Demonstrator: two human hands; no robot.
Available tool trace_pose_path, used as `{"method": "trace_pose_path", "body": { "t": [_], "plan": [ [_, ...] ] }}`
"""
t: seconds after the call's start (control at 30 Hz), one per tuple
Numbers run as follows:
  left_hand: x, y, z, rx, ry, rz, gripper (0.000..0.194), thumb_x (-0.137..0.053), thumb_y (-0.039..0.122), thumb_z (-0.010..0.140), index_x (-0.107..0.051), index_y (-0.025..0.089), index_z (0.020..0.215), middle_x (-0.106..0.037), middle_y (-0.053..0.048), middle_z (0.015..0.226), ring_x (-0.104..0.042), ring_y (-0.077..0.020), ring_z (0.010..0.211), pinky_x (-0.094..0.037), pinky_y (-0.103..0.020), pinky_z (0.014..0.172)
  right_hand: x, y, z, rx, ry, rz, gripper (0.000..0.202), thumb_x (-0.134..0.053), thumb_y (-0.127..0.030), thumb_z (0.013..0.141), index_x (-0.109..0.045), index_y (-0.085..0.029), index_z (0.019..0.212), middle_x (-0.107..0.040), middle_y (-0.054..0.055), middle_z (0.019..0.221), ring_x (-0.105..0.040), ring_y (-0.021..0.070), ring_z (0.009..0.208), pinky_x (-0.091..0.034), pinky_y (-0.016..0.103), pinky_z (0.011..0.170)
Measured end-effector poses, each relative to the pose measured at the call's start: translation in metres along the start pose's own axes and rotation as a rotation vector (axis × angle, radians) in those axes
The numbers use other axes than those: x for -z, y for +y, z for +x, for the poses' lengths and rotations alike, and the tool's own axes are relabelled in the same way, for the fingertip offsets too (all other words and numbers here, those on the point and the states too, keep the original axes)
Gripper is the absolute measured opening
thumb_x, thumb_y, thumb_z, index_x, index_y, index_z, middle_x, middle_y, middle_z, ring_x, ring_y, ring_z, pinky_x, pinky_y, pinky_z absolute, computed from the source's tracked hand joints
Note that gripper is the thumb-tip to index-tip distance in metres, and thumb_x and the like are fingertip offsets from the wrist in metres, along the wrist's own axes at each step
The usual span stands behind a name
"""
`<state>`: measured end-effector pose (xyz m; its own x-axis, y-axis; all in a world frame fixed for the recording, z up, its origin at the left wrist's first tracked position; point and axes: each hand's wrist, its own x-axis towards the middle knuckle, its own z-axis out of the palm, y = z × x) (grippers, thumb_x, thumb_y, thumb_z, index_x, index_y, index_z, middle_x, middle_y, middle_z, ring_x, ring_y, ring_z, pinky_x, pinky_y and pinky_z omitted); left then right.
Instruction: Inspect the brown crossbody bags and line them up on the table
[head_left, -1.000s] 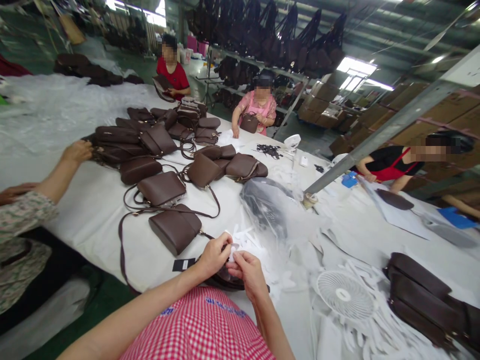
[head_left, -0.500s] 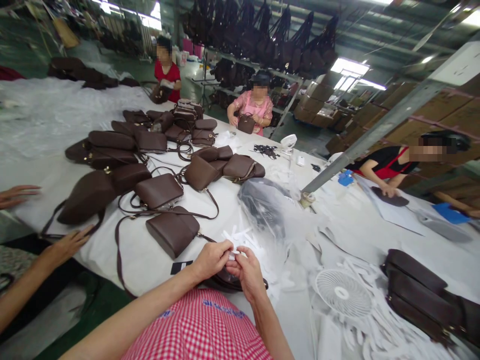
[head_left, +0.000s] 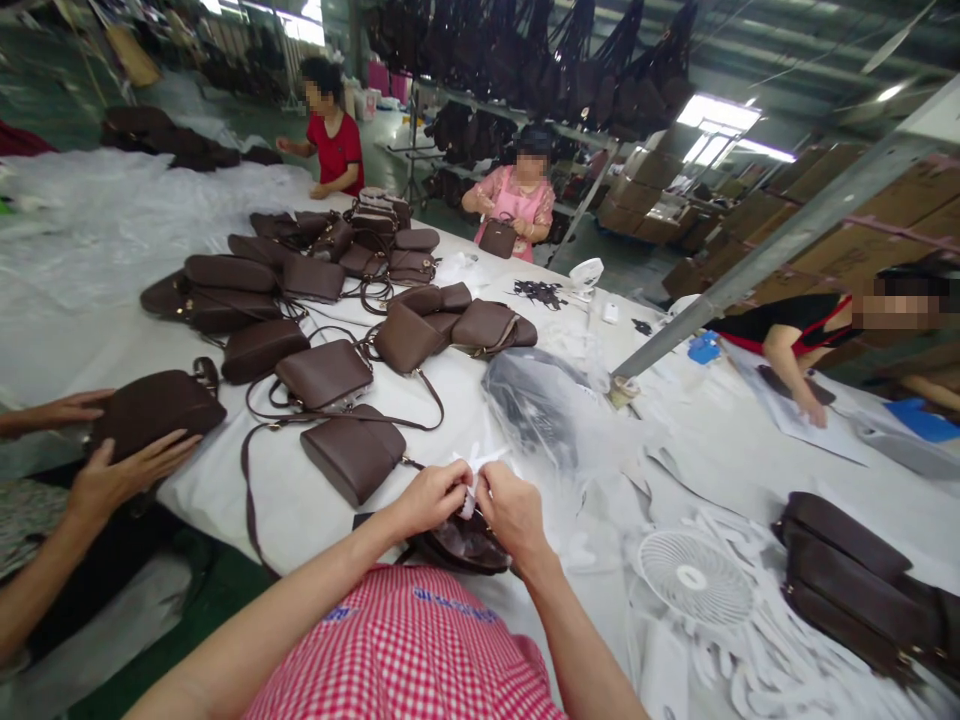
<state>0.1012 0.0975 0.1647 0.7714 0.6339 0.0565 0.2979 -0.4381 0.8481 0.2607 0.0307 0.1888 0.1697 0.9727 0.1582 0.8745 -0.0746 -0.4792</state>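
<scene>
My left hand (head_left: 436, 498) and my right hand (head_left: 514, 508) are close together, fingertips pinched on a small white strip (head_left: 470, 500) between them. Directly below the strip lies a dark brown handbag (head_left: 466, 548) against my checked apron, its upper part partly covered by my hands. Loose white strips (head_left: 487, 452) are scattered just beyond my fingers. Left of my hands a brown handbag (head_left: 354, 452) rests tilted on the white table, its strap looping out to the left.
Many brown bags (head_left: 326, 374) cover the left and middle table. A plastic-wrapped dark bundle (head_left: 536, 405) lies ahead. To the right are a white fan (head_left: 696, 578), white strips and brown bags (head_left: 847, 580). A metal post (head_left: 750, 265) slants upward. A co-worker's hands (head_left: 142, 465) hold a bag at left.
My hands have drawn a little apart and turned, showing more of the white strip and the bag below. The co-worker at left has taken a brown bag toward the table edge.
</scene>
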Motion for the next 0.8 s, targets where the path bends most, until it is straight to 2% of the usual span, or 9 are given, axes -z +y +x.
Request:
{"method": "trace_pose_path", "body": {
  "t": [0.13,0.27,0.37,0.43,0.57,0.63,0.7,0.77,0.8],
  "plan": [
    [0.006,0.003,0.005,0.007,-0.033,-0.136,0.014,-0.038,0.021,0.088,-0.051,0.020,0.085,-0.054,0.002,0.072,-0.051,-0.0130,0.067,-0.040,-0.022,0.066,0.012,0.006,0.021,-0.119,0.121,0.129,0.022,-0.040,-0.029,0.086,-0.058,-0.019,0.079,-0.060,0.004,0.064,-0.055,0.0162,0.059,-0.038,0.026,0.058],
    [0.012,0.005,0.008,-0.016,-0.083,-0.031,0.024,-0.057,0.039,0.085,-0.053,0.021,0.102,-0.062,-0.001,0.088,-0.057,-0.0173,0.078,-0.042,-0.025,0.071,0.020,0.000,0.032,-0.269,-0.078,0.657,0.023,-0.040,-0.041,0.088,-0.051,-0.022,0.084,-0.060,-0.003,0.052,-0.045,0.0121,0.037,-0.033,0.024,0.042],
    [0.014,0.008,0.013,-0.033,-0.121,0.122,0.025,-0.061,0.042,0.084,-0.058,0.022,0.099,-0.065,-0.002,0.084,-0.060,-0.0200,0.076,-0.040,-0.025,0.069,0.024,-0.010,0.035,-0.329,-0.215,0.887,0.024,-0.049,-0.047,0.083,-0.044,-0.023,0.079,-0.060,-0.006,0.048,-0.040,0.0092,0.031,-0.027,0.020,0.035],
    [0.013,0.011,0.018,-0.052,-0.154,0.162,0.018,-0.054,0.038,0.088,-0.063,0.022,0.089,-0.066,-0.002,0.078,-0.060,-0.0197,0.074,-0.039,-0.025,0.068,0.026,-0.018,0.036,-0.343,-0.233,1.001,0.025,-0.057,-0.044,0.077,-0.043,-0.023,0.081,-0.057,-0.009,0.046,-0.039,0.0074,0.030,-0.027,0.017,0.033],
    [0.015,0.009,0.025,-0.074,-0.225,0.096,0.027,-0.047,0.038,0.092,-0.066,0.024,0.078,-0.065,0.000,0.072,-0.059,-0.0181,0.069,-0.037,-0.024,0.066,0.026,-0.030,0.038,-0.328,-0.152,1.242,0.026,-0.063,-0.034,0.074,-0.041,-0.025,0.084,-0.053,-0.014,0.050,-0.032,0.0041,0.029,-0.029,0.016,0.034],
    [0.020,0.003,0.027,-0.061,-0.265,0.028,0.029,-0.049,0.039,0.091,-0.065,0.023,0.074,-0.064,0.001,0.068,-0.057,-0.0171,0.065,-0.036,-0.024,0.064,0.025,-0.030,0.038,-0.313,-0.107,1.233,0.023,-0.062,-0.035,0.076,-0.044,-0.025,0.086,-0.053,-0.012,0.054,-0.036,0.0049,0.033,-0.033,0.017,0.037],
    [0.025,-0.005,0.031,-0.035,-0.298,-0.044,0.026,-0.055,0.037,0.088,-0.065,0.022,0.070,-0.062,0.001,0.065,-0.055,-0.0158,0.061,-0.037,-0.023,0.062,0.025,-0.026,0.036,-0.259,-0.063,1.072,0.027,-0.062,-0.037,0.077,-0.051,-0.023,0.098,-0.063,-0.004,0.073,-0.051,0.0084,0.047,-0.044,0.021,0.047],
    [0.027,-0.011,0.035,-0.007,-0.307,-0.102,0.023,-0.059,0.036,0.085,-0.064,0.020,0.069,-0.061,0.003,0.063,-0.054,-0.0144,0.060,-0.038,-0.022,0.060,0.024,-0.018,0.032,-0.136,-0.064,0.790,0.052,-0.068,-0.038,0.073,-0.051,-0.023,0.120,-0.063,0.008,0.113,-0.064,0.0179,0.083,-0.052,0.030,0.069],
    [0.027,-0.013,0.038,0.013,-0.281,-0.123,0.022,-0.060,0.036,0.084,-0.064,0.019,0.069,-0.060,0.003,0.063,-0.053,-0.0138,0.059,-0.039,-0.022,0.060,0.022,-0.014,0.028,-0.062,-0.092,0.629,0.068,-0.072,-0.038,0.070,-0.047,-0.023,0.131,-0.055,0.013,0.130,-0.062,0.0240,0.103,-0.051,0.035,0.081]
  ]
}}
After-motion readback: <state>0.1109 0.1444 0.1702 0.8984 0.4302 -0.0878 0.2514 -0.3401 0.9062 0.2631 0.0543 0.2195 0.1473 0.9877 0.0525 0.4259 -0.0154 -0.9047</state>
